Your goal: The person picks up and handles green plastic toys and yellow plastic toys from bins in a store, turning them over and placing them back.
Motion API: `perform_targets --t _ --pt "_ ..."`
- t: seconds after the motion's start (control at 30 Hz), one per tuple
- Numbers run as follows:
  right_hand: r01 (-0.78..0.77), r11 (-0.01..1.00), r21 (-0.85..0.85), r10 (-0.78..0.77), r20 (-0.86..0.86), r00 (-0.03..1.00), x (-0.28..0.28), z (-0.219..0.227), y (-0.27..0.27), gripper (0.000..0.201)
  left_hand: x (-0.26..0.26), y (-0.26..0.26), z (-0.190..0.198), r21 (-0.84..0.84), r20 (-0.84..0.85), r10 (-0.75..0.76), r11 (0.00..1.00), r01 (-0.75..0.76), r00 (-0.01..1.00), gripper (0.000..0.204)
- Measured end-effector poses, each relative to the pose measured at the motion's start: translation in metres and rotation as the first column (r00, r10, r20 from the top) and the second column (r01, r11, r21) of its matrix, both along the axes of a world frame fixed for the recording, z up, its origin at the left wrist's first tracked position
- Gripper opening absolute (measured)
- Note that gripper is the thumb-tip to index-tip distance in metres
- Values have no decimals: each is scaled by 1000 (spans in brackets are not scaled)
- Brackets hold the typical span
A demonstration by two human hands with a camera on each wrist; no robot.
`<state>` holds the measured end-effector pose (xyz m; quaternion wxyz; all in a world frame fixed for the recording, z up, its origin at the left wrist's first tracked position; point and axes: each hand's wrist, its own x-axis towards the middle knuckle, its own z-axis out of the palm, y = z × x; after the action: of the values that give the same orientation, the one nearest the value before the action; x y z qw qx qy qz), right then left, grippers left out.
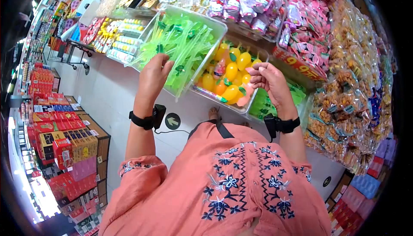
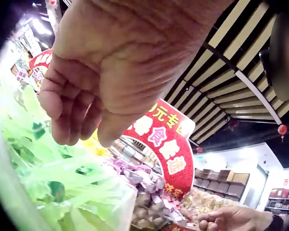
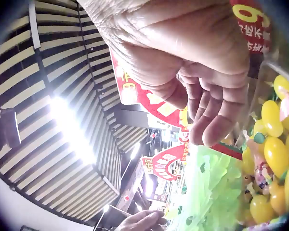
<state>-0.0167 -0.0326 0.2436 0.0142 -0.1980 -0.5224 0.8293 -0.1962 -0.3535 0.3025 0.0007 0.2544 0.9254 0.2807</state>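
Observation:
My left hand (image 1: 154, 73) hovers over the near-left side of a clear bin (image 1: 221, 28) heaped with long bright-green packets (image 1: 183, 42). In the left wrist view its fingers (image 2: 70, 113) bend loosely, with nothing showing in them. Over the right edge of the neighbouring bin is my right hand (image 1: 272, 82), fingers lightly curled and nothing visible in its grasp. That bin holds yellow mango-shaped items (image 1: 231, 71) with green leaves, plus a few pink pieces. Both wrists wear black straps with small cameras.
More green packets (image 1: 264, 104) fill a bin under my right hand. Purple cartoon packets (image 1: 247, 3) and pink packets (image 1: 307, 29) lie behind. Bagged brown snacks (image 1: 331, 111) pile up at right. Stacked boxes (image 1: 69, 145) stand left across the tiled floor (image 1: 116, 94).

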Motion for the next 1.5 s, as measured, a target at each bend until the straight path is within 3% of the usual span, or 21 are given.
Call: perform_targets --t 0.5,0.6,0.7,1.07,1.17,1.33,1.5 --pt "-98 992 83 96 36 995 -51 18 -46 27 -27 -18 -48 -177 18 -178 968 178 984 29" --pt "-118 989 85 115 41 993 -55 21 -52 25 -37 -21 -46 73 259 -64 996 47 964 25" --pt "-142 985 100 137 53 989 -61 23 -59 25 -38 -25 -26 198 491 -32 977 -75 871 28" --pt "-234 966 111 235 3 972 -77 25 -74 27 -12 -42 4 503 571 -57 812 -294 819 29" --pt "-257 960 115 262 -36 964 -82 34 -81 29 1 -39 14 574 559 -105 764 -293 822 28" --pt "-225 973 42 229 -144 963 -85 53 -89 49 29 -18 27 622 705 -234 657 -425 670 31" --pt "-233 963 -139 191 -262 946 -73 58 -80 57 53 9 18 572 811 -400 695 -435 427 36"
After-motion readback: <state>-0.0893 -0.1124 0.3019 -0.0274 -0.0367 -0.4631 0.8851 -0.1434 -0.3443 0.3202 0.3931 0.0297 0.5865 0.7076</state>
